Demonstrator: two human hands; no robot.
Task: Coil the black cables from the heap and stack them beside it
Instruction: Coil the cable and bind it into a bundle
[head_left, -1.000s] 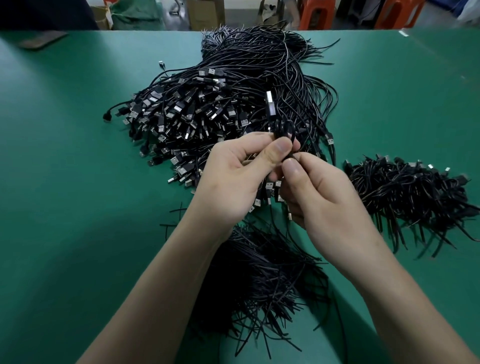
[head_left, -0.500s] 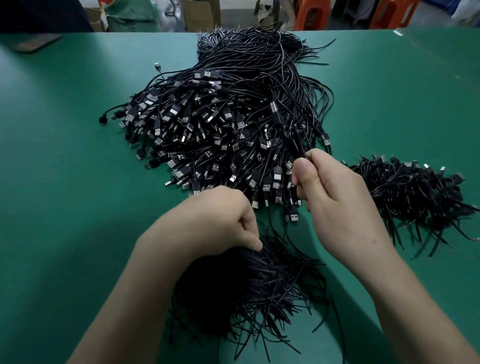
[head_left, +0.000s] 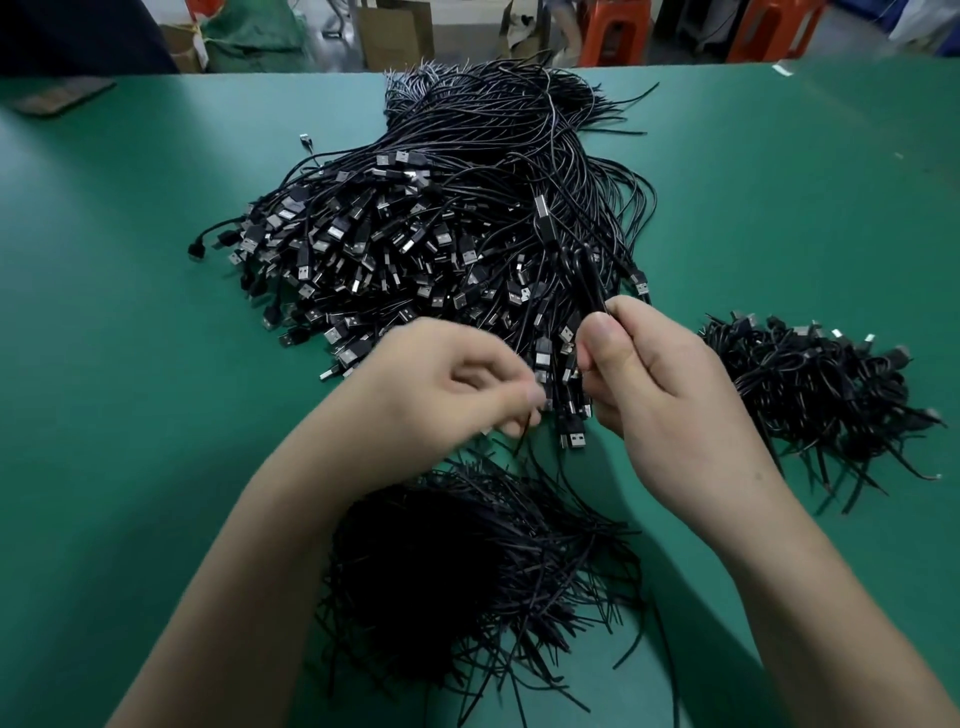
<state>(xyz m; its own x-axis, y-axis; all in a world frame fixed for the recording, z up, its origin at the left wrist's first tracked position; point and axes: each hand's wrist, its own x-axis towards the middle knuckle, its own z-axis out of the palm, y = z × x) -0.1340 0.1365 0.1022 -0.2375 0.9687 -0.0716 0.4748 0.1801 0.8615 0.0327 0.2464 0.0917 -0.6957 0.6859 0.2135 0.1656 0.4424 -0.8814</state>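
1. Cables are sprawling in a black heap (head_left: 441, 234) across the middle of the green surface (head_left: 104, 389). The heap is reaching toward the far edge, with its plugs fanning toward the left edge.
2. The left hand (head_left: 452, 384) is swinging back up from the tie pile (head_left: 483, 571) by the near edge, where it was dipping half a second earlier. It is blurring, its fingers are curling, and its thumb and forefinger are pinching what looks like a thin black tie (head_left: 523, 434).
3. The right hand (head_left: 665, 395) is staying put just beside the heap's near right side. It is gripping a folded cable (head_left: 592, 280) tightly between thumb and curled fingers, and the cable's plug is sticking up over the heap.
4. Judging by that return, the coil is waiting to be bound, and the tie is now arriving for it.
5. The stack (head_left: 815, 384) of finished coils is lying toward the right edge, apart from the heap, and this coil is likely heading there.
6. No container is holding anything here: heap, tie pile and stack are all lying bare on the surface. A cardboard box (head_left: 395, 31) is standing beyond the far edge, its contents hidden.
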